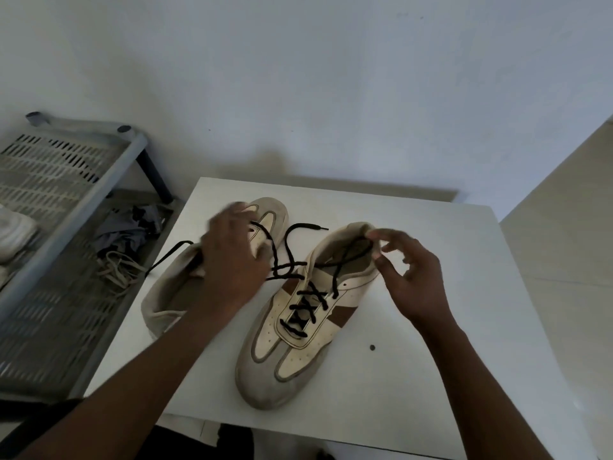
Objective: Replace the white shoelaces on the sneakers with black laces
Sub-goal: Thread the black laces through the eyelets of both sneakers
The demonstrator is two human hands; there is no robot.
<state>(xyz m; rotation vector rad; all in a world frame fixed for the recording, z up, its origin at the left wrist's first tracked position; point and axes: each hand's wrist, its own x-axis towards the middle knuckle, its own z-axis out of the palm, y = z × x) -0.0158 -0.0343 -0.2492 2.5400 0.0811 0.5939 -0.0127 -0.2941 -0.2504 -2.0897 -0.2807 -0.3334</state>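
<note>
Head camera looked down at two bare hands over a white table [431, 327]. The left hand [229, 260] was blurry and lay on top of the left sneaker [166, 293], with its fingers bent down over the middle of the shoe; I could not tell if it pinched the lace or only pressed on the shoe. The right hand [411, 277] was half open, with its fingers curled and spread, and its fingertips touched the heel rim of the right sneaker [298, 327]. That sneaker pointed its toe toward the person and had a black lace [305, 307] crossed through its holes. The loose lace ends ran up between the two shoes, and one tip lay on the table near the far end. The left sneaker pointed its toe away. Another black lace end [169, 254] stuck out from under the left hand. Beside the table stood a gray rack [49, 293] with pale laces [119, 270] and a gray cloth [129, 230] on it.
</note>
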